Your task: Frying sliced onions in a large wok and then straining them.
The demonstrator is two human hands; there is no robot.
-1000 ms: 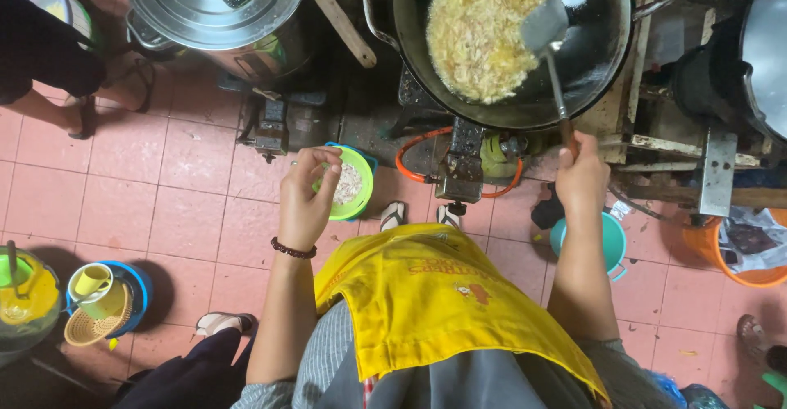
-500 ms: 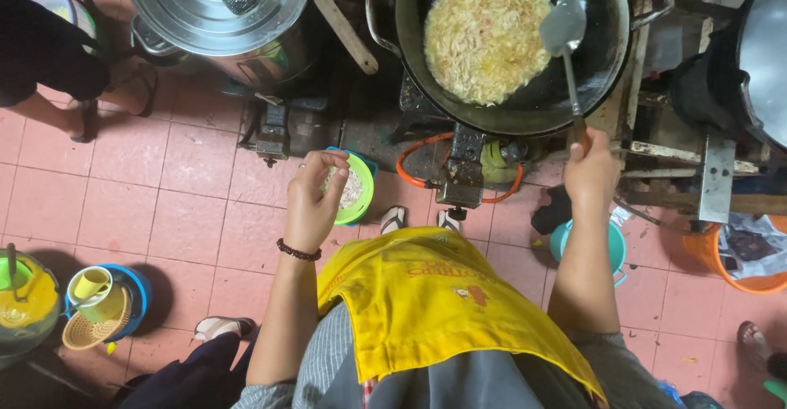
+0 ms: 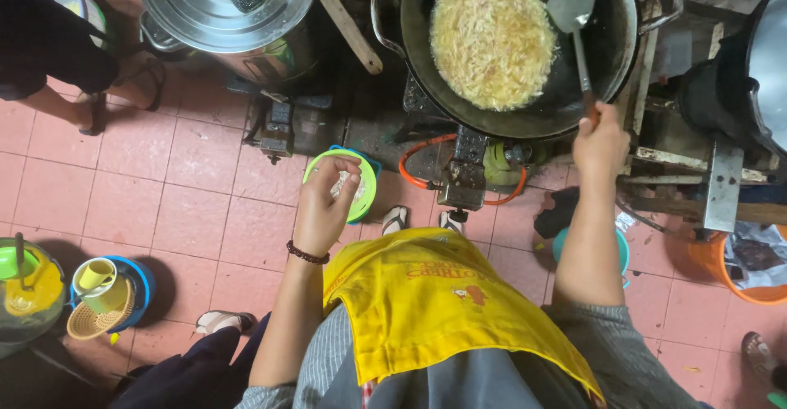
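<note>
My right hand [image 3: 601, 141] grips the handle of a long metal spatula [image 3: 574, 15] whose blade rests inside a large black wok [image 3: 607, 73]. A round mass of pale yellow shredded food [image 3: 492, 36] fries in the wok's oil. My left hand [image 3: 325, 204] is cupped above a green bowl [image 3: 363, 192] on the floor, with pale bits in its fingers. I wear a yellow apron over a grey shirt and a dark bead bracelet on my left wrist.
A big steel pot [image 3: 221, 7] stands left of the wok on the pink tiled floor. A gas burner with an orange hose [image 3: 459, 171] sits under the wok. Cups and a small basket on a blue dish [image 3: 106, 294] lie lower left. Another person's legs [image 3: 57, 73] are upper left.
The view has shifted down and in, so the wok looks closer. My right hand has moved the spatula blade from the food's edge to the right side of the wok. The left hand stays over the bowl.
</note>
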